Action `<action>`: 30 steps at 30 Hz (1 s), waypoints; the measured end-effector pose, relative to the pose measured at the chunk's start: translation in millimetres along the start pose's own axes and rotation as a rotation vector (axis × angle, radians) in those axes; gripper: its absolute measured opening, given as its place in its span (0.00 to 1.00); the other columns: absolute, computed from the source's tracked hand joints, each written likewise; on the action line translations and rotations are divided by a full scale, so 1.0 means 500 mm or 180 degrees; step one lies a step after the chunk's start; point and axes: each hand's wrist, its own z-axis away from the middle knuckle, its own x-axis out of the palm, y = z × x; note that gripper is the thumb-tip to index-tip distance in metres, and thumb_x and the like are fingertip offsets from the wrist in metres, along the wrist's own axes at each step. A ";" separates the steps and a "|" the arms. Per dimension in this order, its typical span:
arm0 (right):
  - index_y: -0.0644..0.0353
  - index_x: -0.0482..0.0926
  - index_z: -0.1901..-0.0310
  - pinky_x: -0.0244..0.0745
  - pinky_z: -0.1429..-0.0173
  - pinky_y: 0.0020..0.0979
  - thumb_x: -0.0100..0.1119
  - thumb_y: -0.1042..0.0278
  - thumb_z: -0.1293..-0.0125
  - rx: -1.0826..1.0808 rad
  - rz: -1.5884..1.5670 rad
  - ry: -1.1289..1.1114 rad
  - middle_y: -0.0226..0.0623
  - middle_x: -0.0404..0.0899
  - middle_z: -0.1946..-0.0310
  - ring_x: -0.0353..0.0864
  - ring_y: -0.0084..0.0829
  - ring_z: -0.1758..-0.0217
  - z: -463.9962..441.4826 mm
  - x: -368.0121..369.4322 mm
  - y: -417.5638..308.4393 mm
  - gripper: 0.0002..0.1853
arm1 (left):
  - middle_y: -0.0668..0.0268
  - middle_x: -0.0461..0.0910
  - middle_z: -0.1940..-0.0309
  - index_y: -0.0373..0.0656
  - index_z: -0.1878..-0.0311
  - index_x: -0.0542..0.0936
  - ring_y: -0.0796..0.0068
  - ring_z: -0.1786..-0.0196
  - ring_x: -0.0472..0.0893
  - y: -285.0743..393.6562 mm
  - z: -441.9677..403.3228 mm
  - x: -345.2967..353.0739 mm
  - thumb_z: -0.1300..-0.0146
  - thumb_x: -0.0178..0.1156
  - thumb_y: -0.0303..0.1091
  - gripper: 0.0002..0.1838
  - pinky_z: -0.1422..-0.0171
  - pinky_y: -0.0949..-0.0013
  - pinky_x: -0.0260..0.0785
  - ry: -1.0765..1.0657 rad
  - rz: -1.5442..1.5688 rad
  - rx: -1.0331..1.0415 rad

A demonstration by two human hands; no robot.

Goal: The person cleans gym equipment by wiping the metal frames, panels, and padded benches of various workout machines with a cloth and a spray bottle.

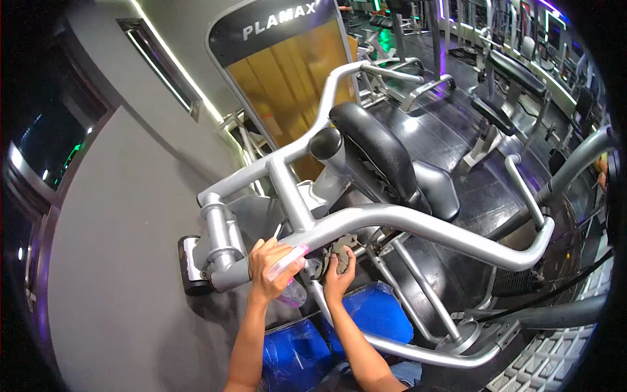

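My left hand [266,269] is wrapped round a clear spray bottle [292,295] with pink and white parts, held in front of a silver tubular frame. Close to its right, my right hand [337,279] grips a crumpled grey-brown cloth [342,247] just under the bent silver bar [379,215] of an exercise machine. Whether the cloth touches the bar I cannot tell. Part of the bottle is hidden behind my left fingers.
Behind the bar stand a black padded backrest [379,147] and a seat [435,189]. A machine panel [281,72] reads PLAMAX. Blue wrapped pads [375,313] lie below my hands. A grey wall [124,261] is at left, and more gym benches [516,72] stand at back right.
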 end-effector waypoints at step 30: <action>0.62 0.80 0.52 0.72 0.41 0.35 0.62 0.74 0.38 -0.0151 0.0755 -0.0300 0.44 0.80 0.53 0.80 0.41 0.47 0.007 -0.074 0.115 0.12 | 0.69 0.75 0.80 0.47 0.76 0.81 0.65 0.75 0.66 -0.002 0.004 0.017 0.45 0.63 0.48 0.14 0.65 0.63 0.54 0.0169 -0.0505 0.0512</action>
